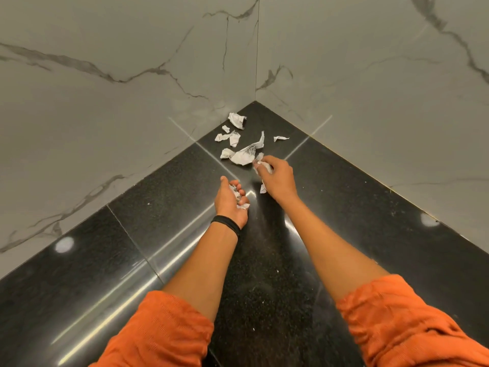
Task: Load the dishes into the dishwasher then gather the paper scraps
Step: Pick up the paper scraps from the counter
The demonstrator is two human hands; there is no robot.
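Several torn white paper scraps [242, 154] lie scattered on the black polished surface [344, 207] in the corner where two marble walls meet. My left hand [230, 202], palm up with a black band at the wrist, holds small scraps in its curled fingers. My right hand [277, 176] reaches further in and pinches a crumpled scrap [260, 161] at its fingertips, right beside the largest printed scrap. One more small scrap [262, 188] shows under my right hand. No dishes or dishwasher are in view.
Grey-veined marble walls [132, 88] close in the corner on the left and right. The black stone runs toward me in joined slabs with bright light reflections. Orange sleeves cover both upper arms.
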